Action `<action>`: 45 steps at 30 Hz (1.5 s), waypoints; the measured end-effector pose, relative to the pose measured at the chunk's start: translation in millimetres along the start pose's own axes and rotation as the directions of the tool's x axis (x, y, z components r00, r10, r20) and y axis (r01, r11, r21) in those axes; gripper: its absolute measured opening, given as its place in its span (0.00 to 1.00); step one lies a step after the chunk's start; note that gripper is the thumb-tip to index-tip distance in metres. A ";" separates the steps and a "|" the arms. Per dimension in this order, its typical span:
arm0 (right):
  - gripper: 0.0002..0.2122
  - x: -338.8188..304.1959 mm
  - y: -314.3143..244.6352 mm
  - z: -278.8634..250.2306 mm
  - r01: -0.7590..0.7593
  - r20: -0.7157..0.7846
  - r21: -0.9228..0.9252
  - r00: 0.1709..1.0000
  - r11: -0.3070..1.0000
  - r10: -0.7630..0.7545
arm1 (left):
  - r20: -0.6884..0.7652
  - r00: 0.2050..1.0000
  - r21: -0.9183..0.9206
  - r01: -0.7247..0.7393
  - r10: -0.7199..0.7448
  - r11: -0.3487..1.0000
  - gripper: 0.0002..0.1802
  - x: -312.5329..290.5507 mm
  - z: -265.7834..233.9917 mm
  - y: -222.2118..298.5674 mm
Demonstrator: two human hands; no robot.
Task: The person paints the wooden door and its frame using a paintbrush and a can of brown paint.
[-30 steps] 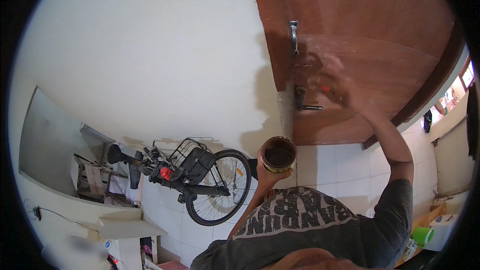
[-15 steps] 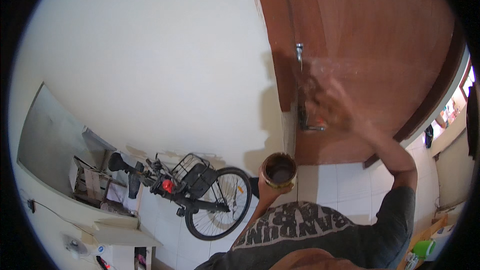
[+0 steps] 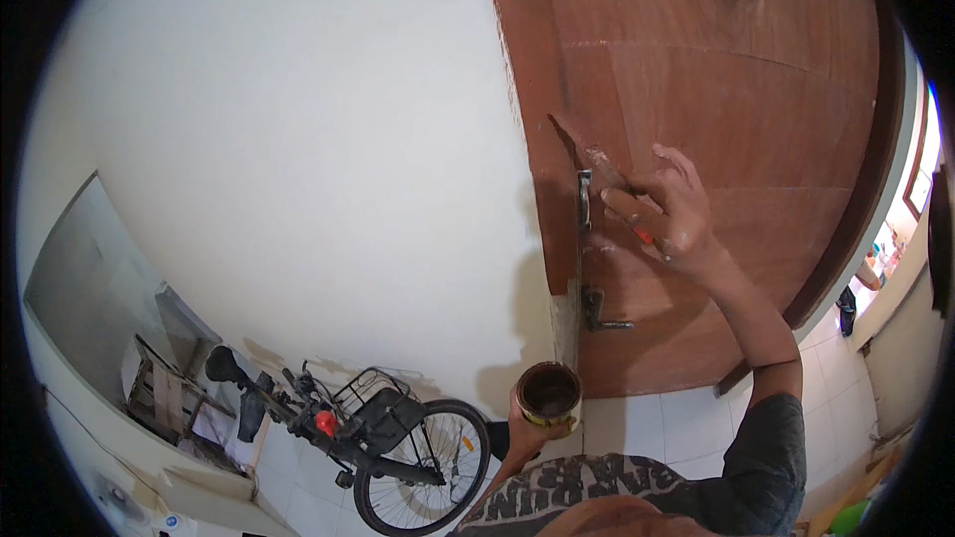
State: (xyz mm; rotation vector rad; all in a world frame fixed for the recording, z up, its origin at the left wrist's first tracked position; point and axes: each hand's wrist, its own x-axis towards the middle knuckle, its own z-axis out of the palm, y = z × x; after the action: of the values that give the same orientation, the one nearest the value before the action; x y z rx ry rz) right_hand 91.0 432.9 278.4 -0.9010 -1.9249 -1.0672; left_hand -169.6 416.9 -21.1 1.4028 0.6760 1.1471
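My right hand [image 3: 681, 214] is closed round the handle of a paintbrush [image 3: 603, 163]. The brush tilts up to the left, its dark bristles against or very close to the brown door frame [image 3: 524, 60], just above a metal bolt latch [image 3: 584, 201]. Behind my hand is the reddish-brown wooden door [image 3: 736, 139], with a lever handle [image 3: 609, 325] lower down. Low in front of my body, my left hand [image 3: 519, 430] grips an open paint can [image 3: 550, 393], whose rim is smeared and whose inside holds brown paint.
A white wall [image 3: 328, 139] lies left of the frame. Against it stands a black bicycle [image 3: 398, 457] with a front basket. Farther left, a wall opening [image 3: 109, 278] shows wooden furniture. White floor tiles [image 3: 637, 423] run below the door. A green container [image 3: 851, 517] is at lower right.
My right hand, blurred lower near the door handle before, now has the brush raised to the frame above the latch. The view has tilted up; my left hand still holds the can.
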 end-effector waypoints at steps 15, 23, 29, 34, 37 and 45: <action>0.21 -119.9 -27.1 35.7 -0.178 0.376 0.189 0.922 0.966 0.096 | 0.007 1.000 0.061 -0.014 0.014 0.998 0.55 4.9 1.6 4.0; 0.18 -99.2 -26.0 39.4 -0.260 -0.120 0.170 0.952 0.951 0.282 | -0.025 1.000 0.146 0.017 -0.014 0.989 0.54 0.6 -3.5 -16.5; 0.17 -159.2 -71.7 38.2 -0.521 0.303 0.187 0.837 0.833 0.456 | -0.100 0.991 0.194 0.106 -0.088 0.975 0.48 -5.0 -13.4 -11.6; 0.17 -195.1 -82.1 55.2 -0.301 0.148 -0.177 0.933 0.937 0.327 | -0.050 0.995 0.234 0.096 -0.086 0.968 0.43 0.5 -14.8 -2.1; 0.16 -167.5 -63.5 53.9 -0.473 0.117 0.102 0.879 0.875 0.462 | -0.038 0.996 0.266 0.084 -0.076 0.960 0.43 2.6 -14.0 0.6; 0.14 -109.7 -38.9 50.2 -0.427 -0.242 0.374 0.812 0.823 0.531 | -0.041 0.996 0.297 0.091 -0.083 0.951 0.51 4.7 -8.5 15.1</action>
State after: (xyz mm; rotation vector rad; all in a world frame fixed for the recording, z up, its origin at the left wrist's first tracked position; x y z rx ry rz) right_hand 97.0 437.7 151.9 -0.8998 -1.4069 -0.5511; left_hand -178.8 421.6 -6.4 1.5938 0.9535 1.0264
